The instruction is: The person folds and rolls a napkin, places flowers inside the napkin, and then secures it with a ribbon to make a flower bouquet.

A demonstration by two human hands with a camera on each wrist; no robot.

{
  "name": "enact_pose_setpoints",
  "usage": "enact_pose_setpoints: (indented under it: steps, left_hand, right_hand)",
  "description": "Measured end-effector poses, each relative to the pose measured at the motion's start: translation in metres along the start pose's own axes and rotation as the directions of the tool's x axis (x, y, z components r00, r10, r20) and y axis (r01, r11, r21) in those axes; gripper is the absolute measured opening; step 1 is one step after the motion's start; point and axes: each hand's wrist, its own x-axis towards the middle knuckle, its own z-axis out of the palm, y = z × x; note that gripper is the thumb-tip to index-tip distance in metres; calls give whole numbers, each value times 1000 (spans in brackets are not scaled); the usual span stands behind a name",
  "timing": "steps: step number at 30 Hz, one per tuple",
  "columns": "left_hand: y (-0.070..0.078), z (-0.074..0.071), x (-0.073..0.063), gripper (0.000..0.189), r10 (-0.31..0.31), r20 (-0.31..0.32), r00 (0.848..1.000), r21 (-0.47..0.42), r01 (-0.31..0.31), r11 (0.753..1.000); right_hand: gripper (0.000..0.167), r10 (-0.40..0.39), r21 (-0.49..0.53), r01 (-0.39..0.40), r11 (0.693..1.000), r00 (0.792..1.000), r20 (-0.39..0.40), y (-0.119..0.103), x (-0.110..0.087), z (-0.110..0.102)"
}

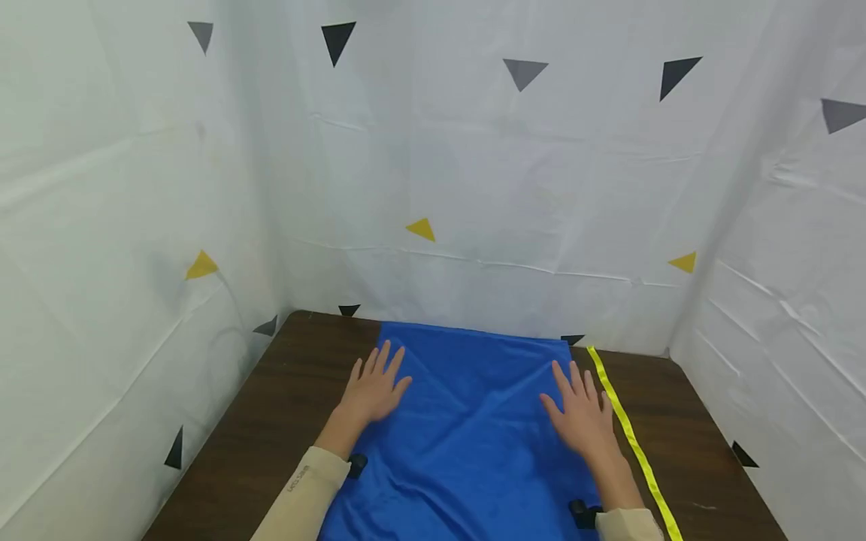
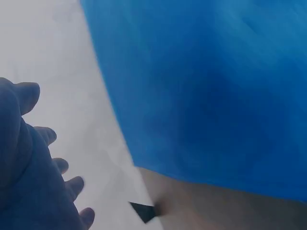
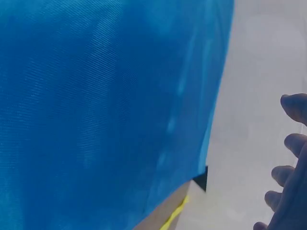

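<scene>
Head view: cream sleeves (image 1: 304,500) lead to the left hand (image 1: 370,392) and right hand (image 1: 582,422), each grip released, fingers spread, over opposite side edges of a blue cloth (image 1: 467,439). Smooth, faintly shiny and softly creased, it lies on the dark brown desk (image 1: 237,451). A yellow strip (image 1: 634,440) runs along its right; beyond stands white sheeting (image 1: 473,165) printed with triangles (image 1: 337,41).

Pretty basic dark wood-look table (image 1: 271,421) boxed in on 3 sides by creased white sheet-like walls (image 1: 473,165), with black, grey and yellow triangles (image 1: 337,38) scattered around them.
</scene>
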Motion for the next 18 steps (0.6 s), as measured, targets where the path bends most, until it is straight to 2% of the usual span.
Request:
enact_pose_setpoints:
  steps: [4,6,10,14,16,18]
  left_hand:
    - [30,-7,-4,68,48,-20,999,-44,-49,998]
    - [46,-7,-5,67,83,-30,996,-26,-84,996]
    - [80,3,-12,59,167,-15,986,75,-165,983]
    - [112,12,-23,47,240,73,968,133,-248,960]
    - [126,13,-28,41,268,148,952,124,-287,950]
    - [138,15,-33,39,293,224,929,105,-322,941]
  right_hand:
    - [78,49,41,-48,998,999,-9,16,-7,-10]
    - [75,82,47,-82,996,997,-2,24,-13,-19]
    - [60,152,43,-153,987,988,22,39,-25,-35]
    - [51,228,43,-234,971,967,115,54,-33,-39]
    - [50,259,36,-269,962,950,173,58,-37,-38]
    - [51,278,23,-290,957,935,220,61,-41,-35]
